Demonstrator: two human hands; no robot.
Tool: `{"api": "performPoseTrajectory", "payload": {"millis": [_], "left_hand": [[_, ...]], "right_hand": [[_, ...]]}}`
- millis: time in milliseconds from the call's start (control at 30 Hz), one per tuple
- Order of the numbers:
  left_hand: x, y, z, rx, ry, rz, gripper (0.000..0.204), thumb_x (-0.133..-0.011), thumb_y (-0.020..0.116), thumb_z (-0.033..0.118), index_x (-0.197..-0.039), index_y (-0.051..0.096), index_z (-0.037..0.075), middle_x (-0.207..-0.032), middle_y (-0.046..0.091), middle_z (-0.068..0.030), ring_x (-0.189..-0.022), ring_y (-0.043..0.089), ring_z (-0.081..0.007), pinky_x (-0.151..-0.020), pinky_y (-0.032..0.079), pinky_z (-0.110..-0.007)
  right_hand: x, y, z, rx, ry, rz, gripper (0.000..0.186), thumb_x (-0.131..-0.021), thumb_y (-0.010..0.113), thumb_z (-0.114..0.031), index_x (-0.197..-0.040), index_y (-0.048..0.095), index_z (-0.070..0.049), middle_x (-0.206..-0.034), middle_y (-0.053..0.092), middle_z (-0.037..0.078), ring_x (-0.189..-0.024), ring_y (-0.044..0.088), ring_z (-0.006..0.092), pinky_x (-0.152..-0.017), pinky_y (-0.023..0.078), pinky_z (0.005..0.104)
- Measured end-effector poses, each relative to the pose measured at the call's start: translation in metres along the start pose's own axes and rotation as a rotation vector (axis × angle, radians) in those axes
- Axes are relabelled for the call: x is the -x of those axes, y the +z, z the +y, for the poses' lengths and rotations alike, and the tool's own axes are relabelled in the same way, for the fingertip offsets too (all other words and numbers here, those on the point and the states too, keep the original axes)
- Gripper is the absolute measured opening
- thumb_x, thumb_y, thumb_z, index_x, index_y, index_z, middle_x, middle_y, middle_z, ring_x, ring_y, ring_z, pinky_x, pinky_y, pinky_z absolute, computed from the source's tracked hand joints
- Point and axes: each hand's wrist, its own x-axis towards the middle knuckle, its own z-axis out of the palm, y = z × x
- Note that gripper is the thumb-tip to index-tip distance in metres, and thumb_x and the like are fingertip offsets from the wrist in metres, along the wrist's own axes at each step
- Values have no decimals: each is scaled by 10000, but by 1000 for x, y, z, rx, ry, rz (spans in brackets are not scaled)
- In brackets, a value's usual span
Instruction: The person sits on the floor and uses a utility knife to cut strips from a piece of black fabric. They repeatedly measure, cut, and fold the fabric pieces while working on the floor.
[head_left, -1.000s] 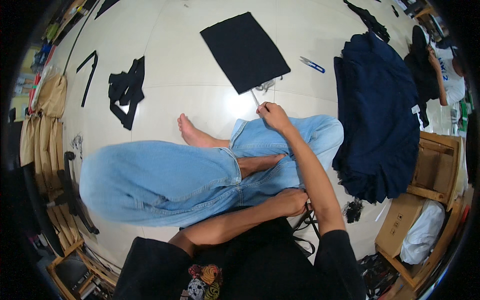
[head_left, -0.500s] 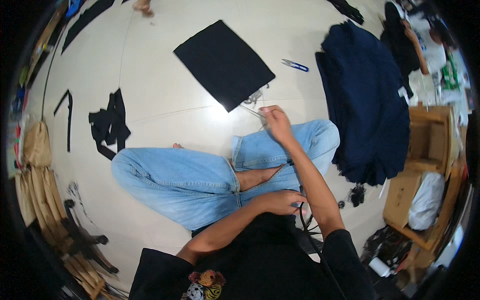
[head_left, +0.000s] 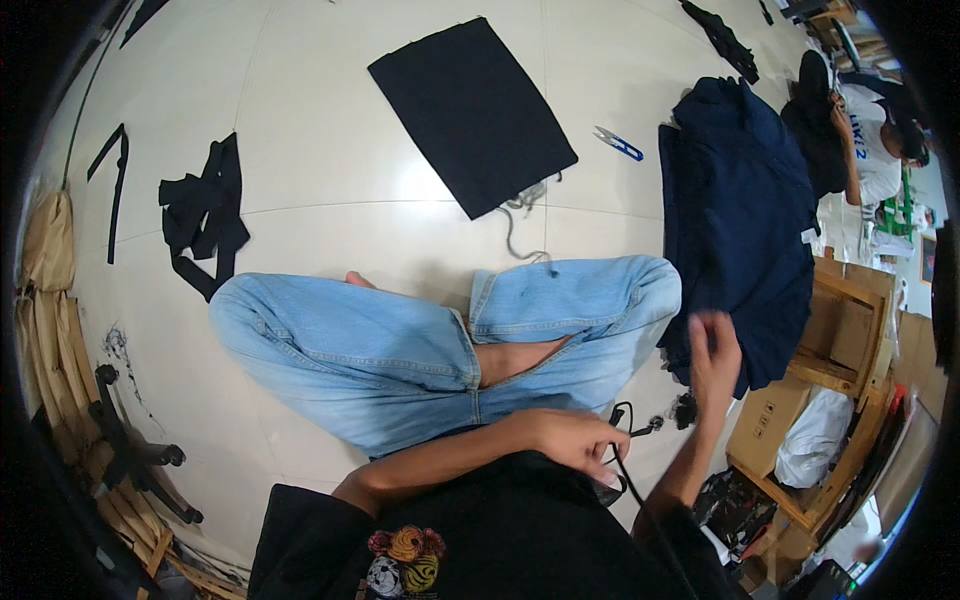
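Right hand (head_left: 714,360) swung rightward, fingers unclear; left hand (head_left: 575,438) grips cord (head_left: 632,487) slanting lower right.

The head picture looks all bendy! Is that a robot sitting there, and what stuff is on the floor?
No robot, just a person sitting in blue jeans. The camera is worn on their head and looks down; its very wide lens bends the edges.

On the pale floor lie a black cloth piece, grey thread, blue-handled snips and black strips. A dark blue cloth pile is on the right.

The left hand is by the lap with a black cord at its fingers; I can't tell whether it grips it. The right hand is a bit blurry, in front of the pile, with nothing seen in it.
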Motion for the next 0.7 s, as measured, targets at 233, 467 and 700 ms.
{"api": "performPoseTrajectory", "payload": {"millis": [233, 467, 700], "left_hand": [[-58, 0, 47, -865, 13, 683, 353, -983, 528, 356, -1024, 612, 16, -824, 659, -155, -840, 658, -296, -785, 462, -426], [-85, 79, 77, -993, 109, 295, 535, -807, 646, 154, -1269, 471, -50, -1030, 631, -171, -1007, 605, -297, -894, 417, -408], [-8, 28, 59, -932, 133, 773, 422, -835, 558, 12, -1252, 543, -46, -1213, 560, -181, -1164, 547, -330, -952, 442, -435]], "right_hand": [[132, 18, 22, -394, -142, -970, 217, -959, 660, -196, -1089, 703, -29, -983, 723, 54, -909, 661, 158, -831, 530, 308], [-12, 198, -74, -850, -226, -327, 170, -968, 611, -157, -1014, 666, -2, -877, 647, 34, -751, 574, 111, -678, 459, 260], [-101, 234, -18, -432, -368, -197, 156, -873, 629, -140, -964, 681, -24, -960, 682, 181, -864, 666, 328, -765, 515, 396]]}}
